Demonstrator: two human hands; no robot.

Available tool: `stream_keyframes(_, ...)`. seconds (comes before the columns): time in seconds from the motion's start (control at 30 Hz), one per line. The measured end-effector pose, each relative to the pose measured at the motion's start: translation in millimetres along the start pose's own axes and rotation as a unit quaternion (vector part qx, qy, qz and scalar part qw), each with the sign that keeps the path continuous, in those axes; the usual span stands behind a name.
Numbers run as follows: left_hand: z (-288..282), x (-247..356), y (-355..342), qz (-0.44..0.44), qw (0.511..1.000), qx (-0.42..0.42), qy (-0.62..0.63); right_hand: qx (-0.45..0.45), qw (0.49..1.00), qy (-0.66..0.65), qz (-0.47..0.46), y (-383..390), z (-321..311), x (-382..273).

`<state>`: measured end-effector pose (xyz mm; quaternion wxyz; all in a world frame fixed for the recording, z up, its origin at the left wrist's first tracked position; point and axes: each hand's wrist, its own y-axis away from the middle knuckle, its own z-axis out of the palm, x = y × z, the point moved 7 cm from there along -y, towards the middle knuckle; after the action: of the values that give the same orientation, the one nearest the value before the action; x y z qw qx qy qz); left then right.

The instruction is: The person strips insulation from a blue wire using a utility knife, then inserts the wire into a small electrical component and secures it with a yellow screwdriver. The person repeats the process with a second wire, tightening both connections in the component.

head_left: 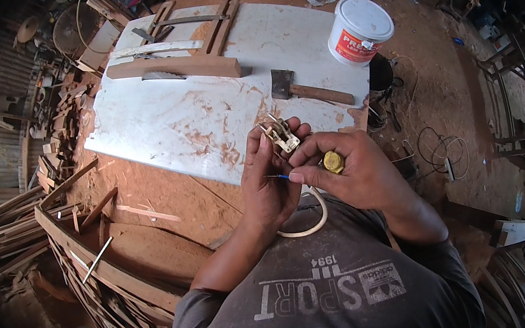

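My left hand (265,177) is closed around an opened electrical plug (282,136), its two metal prongs pointing away from me and its inner side showing. My right hand (348,166) is up against it, thumb and forefinger pinched at a thin blue wire (281,176) just below the plug. In the same hand sits a yellow handle end (333,162), which looks like a screwdriver's; its shaft is hidden. A white cable (313,226) loops below both hands, in front of my shirt. The fingers hide where wire and plug meet.
On the white worktable (159,121) lie a wooden-handled hammer (319,93), a thick wood beam (175,69) and a wooden frame (219,28). A white lidded bucket (361,30) stands at its right edge. Wood strips (4,225) are piled left; cords (444,151) lie on the right floor.
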<state>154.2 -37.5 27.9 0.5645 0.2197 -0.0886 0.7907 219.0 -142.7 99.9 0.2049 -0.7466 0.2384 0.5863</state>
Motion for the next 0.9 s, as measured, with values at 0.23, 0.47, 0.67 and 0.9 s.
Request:
stream_keyframes(0.23,4,-1,7,0.033,0.999,0.006,-0.005,0.046,0.998,0.022,0.048,3,-7,0)
stream_keyframes(0.47,4,0,9,0.040,0.998,-0.017,-0.051,0.036,0.998,0.049,-0.017,1,-10,-9)
stream_keyframes(0.67,4,-1,11,0.034,0.995,0.002,-0.093,0.016,0.996,0.089,0.001,1,-10,-9)
stream_keyframes(0.9,0,-1,11,0.048,0.993,0.013,-0.106,-0.008,0.991,0.131,0.021,-1,-12,-14)
